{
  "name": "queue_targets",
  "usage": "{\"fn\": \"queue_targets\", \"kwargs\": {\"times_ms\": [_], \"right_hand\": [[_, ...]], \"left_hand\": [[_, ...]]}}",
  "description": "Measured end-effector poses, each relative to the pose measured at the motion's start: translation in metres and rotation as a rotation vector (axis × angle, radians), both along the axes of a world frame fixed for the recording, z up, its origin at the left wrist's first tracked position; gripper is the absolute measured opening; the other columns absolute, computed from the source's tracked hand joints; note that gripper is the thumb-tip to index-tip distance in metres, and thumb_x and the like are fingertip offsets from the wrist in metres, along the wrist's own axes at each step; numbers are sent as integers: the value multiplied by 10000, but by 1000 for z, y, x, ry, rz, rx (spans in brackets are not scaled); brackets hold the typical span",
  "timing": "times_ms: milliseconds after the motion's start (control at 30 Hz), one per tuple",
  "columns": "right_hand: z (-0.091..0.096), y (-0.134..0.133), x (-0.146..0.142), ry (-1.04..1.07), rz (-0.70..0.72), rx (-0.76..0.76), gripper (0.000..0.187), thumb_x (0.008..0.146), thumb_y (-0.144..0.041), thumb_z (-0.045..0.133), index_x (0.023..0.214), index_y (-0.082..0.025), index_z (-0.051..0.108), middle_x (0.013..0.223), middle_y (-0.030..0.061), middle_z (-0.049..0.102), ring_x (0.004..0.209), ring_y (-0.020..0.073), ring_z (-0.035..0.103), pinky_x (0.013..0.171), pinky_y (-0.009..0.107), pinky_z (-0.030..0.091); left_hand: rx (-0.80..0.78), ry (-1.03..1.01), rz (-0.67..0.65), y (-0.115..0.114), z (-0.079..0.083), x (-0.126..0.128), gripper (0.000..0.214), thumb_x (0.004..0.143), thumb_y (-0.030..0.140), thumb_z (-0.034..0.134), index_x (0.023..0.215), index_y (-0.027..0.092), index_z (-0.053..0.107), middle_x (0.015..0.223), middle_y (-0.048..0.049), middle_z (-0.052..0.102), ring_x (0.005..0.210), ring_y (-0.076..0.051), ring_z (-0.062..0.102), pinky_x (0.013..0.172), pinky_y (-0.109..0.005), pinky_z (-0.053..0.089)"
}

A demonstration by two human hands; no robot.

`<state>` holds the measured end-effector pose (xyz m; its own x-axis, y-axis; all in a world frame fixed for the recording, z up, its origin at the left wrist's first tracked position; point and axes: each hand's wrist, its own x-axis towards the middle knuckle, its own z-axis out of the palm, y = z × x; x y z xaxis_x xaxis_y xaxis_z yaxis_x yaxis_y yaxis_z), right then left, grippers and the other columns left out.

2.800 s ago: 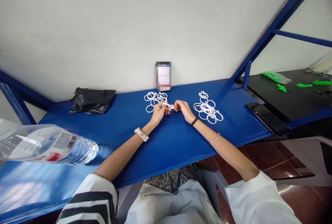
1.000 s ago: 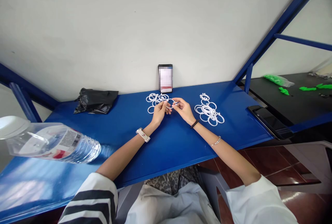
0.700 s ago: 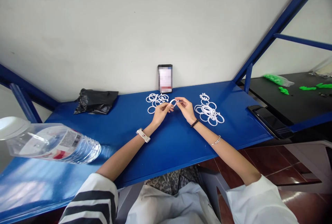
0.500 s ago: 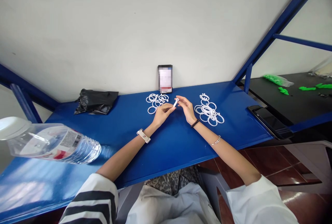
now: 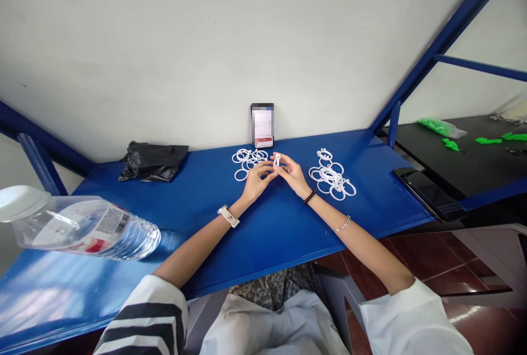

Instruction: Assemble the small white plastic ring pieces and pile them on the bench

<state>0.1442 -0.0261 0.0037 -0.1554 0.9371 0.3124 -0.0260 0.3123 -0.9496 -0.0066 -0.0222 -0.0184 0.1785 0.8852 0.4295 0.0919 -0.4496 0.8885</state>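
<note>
Between my hands, above the blue table [image 5: 263, 240], is a white plastic ring [image 5: 276, 161], turned nearly edge-on with a small round knob at its top. My left hand [image 5: 258, 180] pinches it from the left, and my right hand [image 5: 291, 174] grips it from the right; the fingertips of both nearly meet and partly hide it. Just behind my left hand lies a loose group of white rings [image 5: 241, 174]. A denser heap of similar white rings [image 5: 331, 176] lies to the right of my right hand.
A phone with a lit, blurred screen [image 5: 262, 124] leans on the wall. At left are a black plastic bag [image 5: 152, 162] and a large clear bottle [image 5: 82, 226]. A dark phone [image 5: 428, 193] lies at the right edge. Green pieces [image 5: 450, 144] lie on the black table beyond.
My right hand has closed in leftward onto the ring, and the fingertips of both hands have come together. The ring has turned more upright. The ring groups have not moved.
</note>
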Motion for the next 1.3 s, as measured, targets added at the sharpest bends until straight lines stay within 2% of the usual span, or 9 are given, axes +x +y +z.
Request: {"fn": "queue_targets", "kwargs": {"times_ms": [167,300,500,667,867,1033,1300], "right_hand": [[3,-3,0,-84,-38,130,409,807,-384,686,1191,-254,635,1288,80,624,1206,259,562,924,366,487],[3,-3,0,-78,-31,155,385,811,-373,683,1175,-257,638,1273,73,631,1198,254,566,928,371,492],[2,-3,-1,16,38,117,416,805,-403,694,1187,-253,621,1312,75,611,1217,250,568,1022,392,467],[0,-3,-2,95,118,29,457,784,-444,709,1185,-253,605,1243,77,645,1125,251,633,1025,415,480],[-1,-2,-2,76,70,-2,442,790,-476,686,1163,-253,607,1156,66,677,1069,241,646,966,395,510],[-1,-2,-2,100,51,-17,438,778,-453,700,1156,-251,605,1119,57,690,1008,225,663,939,379,514],[-1,0,-2,131,-10,-78,412,764,-507,694,1077,-244,641,1035,60,711,974,232,670,886,381,536]], "left_hand": [[36,47,17,-1,2,-1,209,824,378,662,873,186,727,1168,-106,641,901,-199,661,744,-333,563],[64,45,28,-2,2,-1,205,832,373,653,865,180,716,1181,-109,627,901,-197,660,718,-321,569],[113,79,67,-4,7,0,183,844,345,640,865,170,690,1170,-106,606,858,-164,651,652,-269,557],[196,115,139,-8,11,1,132,830,289,647,800,161,655,1004,-77,617,789,-133,614,563,-211,498],[252,136,168,-12,15,2,133,836,265,638,757,159,623,853,-46,621,704,-114,582,519,-194,443],[264,139,176,-13,16,2,190,845,324,639,752,160,615,827,-33,623,623,-88,551,497,-192,434],[191,95,171,-15,17,3,265,838,418,639,775,163,608,917,-66,654,790,-147,635,489,-190,447]]}}
